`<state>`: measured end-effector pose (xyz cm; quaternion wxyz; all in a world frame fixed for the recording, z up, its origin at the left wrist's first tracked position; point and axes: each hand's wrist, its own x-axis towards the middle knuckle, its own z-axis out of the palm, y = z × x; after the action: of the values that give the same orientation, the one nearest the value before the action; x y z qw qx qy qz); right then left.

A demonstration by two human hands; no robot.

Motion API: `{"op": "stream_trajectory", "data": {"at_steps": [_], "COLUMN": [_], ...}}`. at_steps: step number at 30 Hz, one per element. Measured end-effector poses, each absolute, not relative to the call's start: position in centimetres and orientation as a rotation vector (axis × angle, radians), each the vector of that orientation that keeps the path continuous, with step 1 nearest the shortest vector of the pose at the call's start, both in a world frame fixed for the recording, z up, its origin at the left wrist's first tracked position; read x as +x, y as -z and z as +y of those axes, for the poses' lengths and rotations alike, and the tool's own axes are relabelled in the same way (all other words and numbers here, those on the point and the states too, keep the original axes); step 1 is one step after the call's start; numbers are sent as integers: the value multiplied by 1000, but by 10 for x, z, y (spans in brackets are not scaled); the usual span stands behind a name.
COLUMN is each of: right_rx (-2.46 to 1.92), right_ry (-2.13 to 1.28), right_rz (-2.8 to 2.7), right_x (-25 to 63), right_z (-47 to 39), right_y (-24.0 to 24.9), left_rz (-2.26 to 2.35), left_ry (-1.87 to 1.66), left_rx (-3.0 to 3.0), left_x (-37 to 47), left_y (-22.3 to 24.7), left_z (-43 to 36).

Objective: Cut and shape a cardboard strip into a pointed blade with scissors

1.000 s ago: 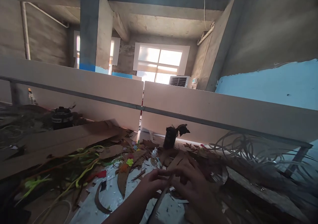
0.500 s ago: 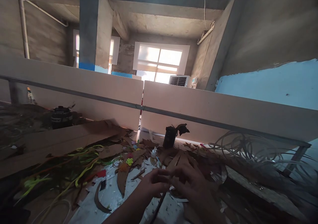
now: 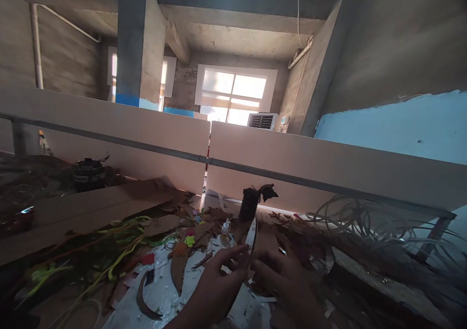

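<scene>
Above the table (image 3: 162, 265), a strip (image 3: 251, 235) juts past the left grip (image 3: 226, 276).

Beyond the left hand (image 3: 221, 280) stood a bottle (image 3: 225, 228), with a canister (image 3: 248, 205) to its right; cords (image 3: 124, 258) lay at left, tubing (image 3: 352, 222) at right, panels (image 3: 292, 149) behind.

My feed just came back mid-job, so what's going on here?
A person has both hands together over a cluttered worktop. The left hand seems to hold a thin strip; the right hand is close beside it, though shadow hides whether it touches. A small white bottle stands beyond the left hand, with a dark container farther back.
</scene>
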<state>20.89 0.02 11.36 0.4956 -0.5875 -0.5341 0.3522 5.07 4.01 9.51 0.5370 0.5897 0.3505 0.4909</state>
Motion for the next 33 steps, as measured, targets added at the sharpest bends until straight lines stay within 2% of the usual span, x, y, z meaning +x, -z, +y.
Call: {"op": "stream_trajectory", "data": {"at_steps": [9,15,33], "right_rx": [-1412,-1451,-1532], "right_ry": [-797,-799,-739], "right_rz": [-1255,-1278,-1225], "right_x": [208,209,204], "right_z": [5,5,6], "right_y": [-106,-109,-108], "left_rz": [822,805,812], "left_ry": [-1216,-1205,-1188], "left_rx": [1626,1691,1656], "left_x": [45,44,45], "left_y": [-85,-93,-87], "left_z": [42,36,38]}}
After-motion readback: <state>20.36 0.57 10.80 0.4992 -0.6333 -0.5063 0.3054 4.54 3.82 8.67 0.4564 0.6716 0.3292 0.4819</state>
